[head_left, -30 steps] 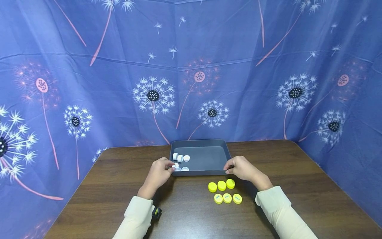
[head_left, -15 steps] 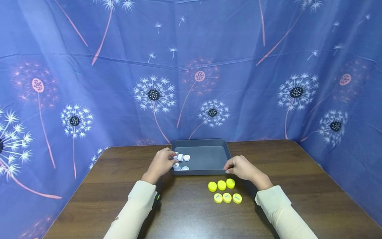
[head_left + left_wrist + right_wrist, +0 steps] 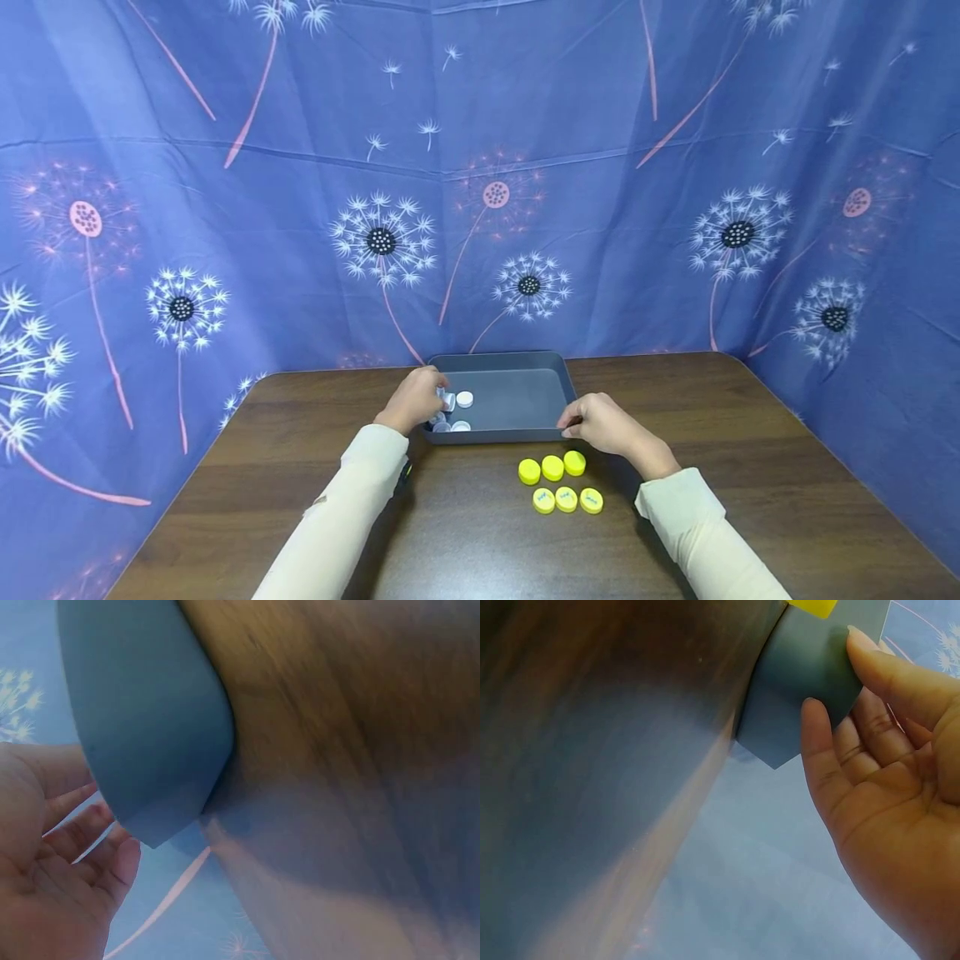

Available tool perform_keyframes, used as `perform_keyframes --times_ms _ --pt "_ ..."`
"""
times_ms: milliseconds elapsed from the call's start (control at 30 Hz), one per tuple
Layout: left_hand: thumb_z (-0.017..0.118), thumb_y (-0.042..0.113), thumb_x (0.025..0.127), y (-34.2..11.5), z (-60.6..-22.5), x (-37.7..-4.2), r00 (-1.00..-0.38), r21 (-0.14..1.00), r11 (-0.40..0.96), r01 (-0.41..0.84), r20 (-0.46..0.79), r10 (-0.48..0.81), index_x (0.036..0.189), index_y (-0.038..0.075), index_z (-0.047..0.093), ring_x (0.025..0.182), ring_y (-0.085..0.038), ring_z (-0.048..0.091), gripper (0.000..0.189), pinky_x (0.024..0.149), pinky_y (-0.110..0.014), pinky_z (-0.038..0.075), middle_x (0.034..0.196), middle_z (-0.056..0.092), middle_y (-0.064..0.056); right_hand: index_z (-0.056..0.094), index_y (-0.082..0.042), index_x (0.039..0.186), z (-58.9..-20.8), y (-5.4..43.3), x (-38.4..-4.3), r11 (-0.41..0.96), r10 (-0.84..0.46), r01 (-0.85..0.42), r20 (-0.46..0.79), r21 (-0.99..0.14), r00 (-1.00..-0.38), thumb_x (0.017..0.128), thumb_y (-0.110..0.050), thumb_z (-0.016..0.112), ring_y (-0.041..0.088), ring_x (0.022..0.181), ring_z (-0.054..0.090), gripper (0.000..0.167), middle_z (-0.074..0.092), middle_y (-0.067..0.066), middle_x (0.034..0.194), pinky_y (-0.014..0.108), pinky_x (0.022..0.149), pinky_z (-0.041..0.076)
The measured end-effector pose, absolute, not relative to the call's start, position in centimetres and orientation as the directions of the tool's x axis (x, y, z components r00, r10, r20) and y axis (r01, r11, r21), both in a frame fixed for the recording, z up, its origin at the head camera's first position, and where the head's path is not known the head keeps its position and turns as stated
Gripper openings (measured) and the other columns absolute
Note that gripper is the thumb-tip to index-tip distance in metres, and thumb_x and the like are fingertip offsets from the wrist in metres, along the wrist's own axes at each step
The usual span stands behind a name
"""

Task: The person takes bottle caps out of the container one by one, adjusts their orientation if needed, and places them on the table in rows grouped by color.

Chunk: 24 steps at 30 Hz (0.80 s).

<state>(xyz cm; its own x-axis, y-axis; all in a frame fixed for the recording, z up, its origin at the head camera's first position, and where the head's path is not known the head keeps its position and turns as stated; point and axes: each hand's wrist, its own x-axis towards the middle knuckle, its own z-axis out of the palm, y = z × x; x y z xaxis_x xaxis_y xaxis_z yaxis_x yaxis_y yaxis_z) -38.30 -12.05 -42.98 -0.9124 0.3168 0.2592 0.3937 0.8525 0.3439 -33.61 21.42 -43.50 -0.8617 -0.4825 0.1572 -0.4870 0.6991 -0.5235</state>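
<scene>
left hand: the left hand (image 3: 412, 402) is at the left end of the tray (image 3: 517, 396), its fingertips reaching over the side wall among the white caps (image 3: 465, 399); i cannot tell whether they pinch a cap, as the hand covers that spot. the left wrist view shows bent fingers passing behind the wall.
right hand: the right hand (image 3: 600, 423) grasps the front right corner of the tray, thumb and fingers at the rim; the right wrist view shows the corner up close beside the fingers.
tray: dark grey, shallow, rounded corners, flat on the bench (image 3: 465, 550) near its far edge, between the two hands.
white caps: in the left part of the tray, some near the front wall and some farther back; one lies a little to the right of the left fingers, and others are partly hidden by the hand.
yellow caps: six yellow caps (image 3: 552, 468) on the bench in front of the tray's right half, in two rows of three; the nearer row shows blue marks.
sleeves: pale sleeves (image 3: 708, 533) on both arms.
bench: brown wood grain, glossy toward the near side.
backdrop: blue cloth (image 3: 615, 208) printed with white and pink dandelions, hanging behind the bench.
</scene>
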Motion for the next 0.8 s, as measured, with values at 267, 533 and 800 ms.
perform_keyframes --times_ms 267,533,800 --pt "0.081 0.006 0.072 -11.8 -43.6 -39.0 -0.908 0.252 0.88 0.401 0.235 0.347 0.098 0.004 0.077 0.098 -0.032 0.062 0.026 0.089 -0.044 0.05 0.095 0.068 -0.009 0.078 -0.011 0.088 -43.7 21.3 -33.6 0.703 -0.469 -0.471 0.15 -0.533 -0.87 0.084 -0.003 0.076 0.017 0.085 0.068 0.009 0.075 0.0 0.089 0.031 0.072 0.056" --pt "0.081 0.007 0.072 -11.6 -44.0 -39.0 -0.907 0.228 0.887 0.4 0.234 0.349 0.092 0.008 0.077 0.093 -0.029 0.062 0.02 0.087 -0.046 0.048 0.092 0.072 -0.006 0.078 -0.011 0.087 -43.6 21.3 -33.7 0.704 -0.468 -0.472 0.154 -0.53 -0.87 0.085 -0.002 0.075 0.016 0.084 0.067 0.01 0.075 0.0 0.088 0.031 0.071 0.056" --pt "0.086 0.015 0.073 -11.7 -44.4 -39.0 -0.897 0.279 0.86 0.428 0.249 0.365 0.092 0.012 0.079 0.091 -0.024 0.066 0.021 0.085 -0.044 0.038 0.091 0.075 0.0 0.078 -0.01 0.087 -43.6 21.3 -33.8 0.7 -0.47 -0.475 0.157 -0.533 -0.868 0.084 -0.002 0.075 0.016 0.083 0.067 0.009 0.075 0.003 0.088 0.031 0.071 0.055"
